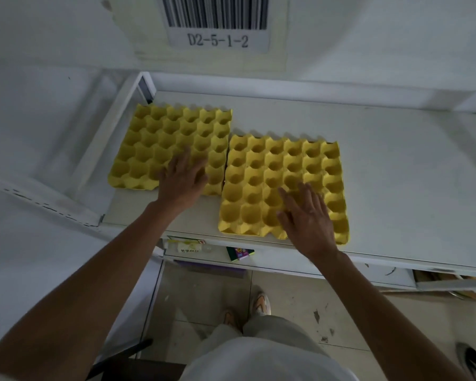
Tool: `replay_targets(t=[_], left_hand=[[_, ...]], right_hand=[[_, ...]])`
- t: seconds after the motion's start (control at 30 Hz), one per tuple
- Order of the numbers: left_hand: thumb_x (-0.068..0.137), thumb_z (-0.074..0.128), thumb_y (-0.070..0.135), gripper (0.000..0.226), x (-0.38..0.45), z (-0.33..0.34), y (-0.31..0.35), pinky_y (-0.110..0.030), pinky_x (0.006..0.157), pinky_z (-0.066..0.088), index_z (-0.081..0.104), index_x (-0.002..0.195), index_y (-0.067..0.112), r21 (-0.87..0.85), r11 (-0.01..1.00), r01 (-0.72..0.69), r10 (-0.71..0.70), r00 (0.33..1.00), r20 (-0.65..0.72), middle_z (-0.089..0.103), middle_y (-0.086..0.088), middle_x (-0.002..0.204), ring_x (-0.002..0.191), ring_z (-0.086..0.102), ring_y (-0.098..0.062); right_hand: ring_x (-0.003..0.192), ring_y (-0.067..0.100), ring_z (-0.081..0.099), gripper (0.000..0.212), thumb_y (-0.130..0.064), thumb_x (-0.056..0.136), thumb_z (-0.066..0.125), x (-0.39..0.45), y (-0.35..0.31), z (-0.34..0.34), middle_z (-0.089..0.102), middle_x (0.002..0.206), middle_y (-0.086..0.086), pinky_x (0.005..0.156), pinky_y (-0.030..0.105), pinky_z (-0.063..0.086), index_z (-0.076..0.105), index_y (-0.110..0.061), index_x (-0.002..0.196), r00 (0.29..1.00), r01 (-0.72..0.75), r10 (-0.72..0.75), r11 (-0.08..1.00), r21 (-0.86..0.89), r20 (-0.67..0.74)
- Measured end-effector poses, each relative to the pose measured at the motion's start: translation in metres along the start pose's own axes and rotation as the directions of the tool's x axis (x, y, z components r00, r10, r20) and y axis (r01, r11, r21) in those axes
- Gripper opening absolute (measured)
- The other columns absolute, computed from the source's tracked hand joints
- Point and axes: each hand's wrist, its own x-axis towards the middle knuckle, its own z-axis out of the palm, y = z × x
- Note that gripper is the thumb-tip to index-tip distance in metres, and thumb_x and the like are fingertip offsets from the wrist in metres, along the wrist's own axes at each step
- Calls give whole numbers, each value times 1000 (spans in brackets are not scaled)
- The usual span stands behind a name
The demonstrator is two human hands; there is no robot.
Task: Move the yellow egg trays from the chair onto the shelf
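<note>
I see both yellow egg trays on the white shelf (396, 166), touching side by side, my left hand (183, 178) and right hand (307, 218) flat on them, fingers spread, gripping nothing. The right tray (261, 177) sits at the front lip; I judge a careless nudge could tip it off, while the left tray (160, 138) looks safer.

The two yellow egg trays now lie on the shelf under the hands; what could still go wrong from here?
1. The right tray sits at the front edge of the shelf; a pull back by the right hand could probably tip it off.
2. The left hand lies flat on the left tray, which touches its neighbour, so a push may shift both.
3. Pressing down could dent the thin cups.
</note>
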Motion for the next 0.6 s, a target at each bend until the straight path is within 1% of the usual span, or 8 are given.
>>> replay_targets(t=[0.1, 0.17, 0.27, 0.37, 0.5, 0.6], left_hand=[[101, 41, 56, 52, 3, 10, -7, -61, 119, 28, 36, 152, 46, 6, 1000, -17, 18, 999, -43, 12, 2, 174, 158, 20, -33], [99, 41, 58, 54, 6, 12, -9, -61, 117, 30, 36, 151, 48, 11, 999, -32, 33, 998, -48, 13, 3, 174, 157, 22, -33], [94, 42, 57, 56, 6, 20, -12, -58, 110, 38, 44, 148, 44, 57, 996, -63, 70, 990, -121, 24, -1, 171, 150, 35, -37], [94, 46, 54, 53, 7, 28, -14, -52, 103, 45, 52, 145, 41, 133, 988, -79, 106, 973, -206, 33, -3, 168, 144, 45, -35], [93, 44, 55, 55, 10, 30, -15, -50, 106, 43, 53, 146, 42, 113, 991, -72, 98, 965, -244, 33, -2, 168, 146, 43, -32], [93, 43, 55, 56, 11, 30, -13, -50, 107, 40, 52, 147, 42, 92, 994, -54, 76, 964, -255, 32, -2, 169, 148, 42, -33]], right_hand=[[151, 36, 29, 50, -54, 106, 35, 16, 8, 7, 31, 162, 12, 112, 57, 41, 38, -38, 153, 999, -28, 28, 1000, 1, -38], [150, 36, 29, 49, -51, 106, 38, 33, 13, 9, 33, 161, 15, 111, 56, 42, 40, -37, 153, 997, -66, 65, 998, -3, -51], [150, 36, 29, 51, -50, 104, 41, 67, 21, 10, 35, 160, 18, 111, 55, 41, 42, -36, 154, 992, -115, 115, 993, -5, -59], [150, 36, 28, 52, -50, 104, 43, 110, 28, 10, 34, 160, 17, 110, 54, 41, 41, -36, 154, 994, -102, 101, 995, -3, -38], [151, 37, 24, 52, -47, 104, 42, 168, 30, 9, 30, 160, 17, 110, 58, 40, 37, -36, 155, 993, -120, 119, 992, 39, 26], [152, 36, 22, 51, -44, 105, 41, 196, 37, 9, 27, 161, 15, 109, 60, 41, 36, -36, 155, 994, -95, 91, 994, 54, 62]])
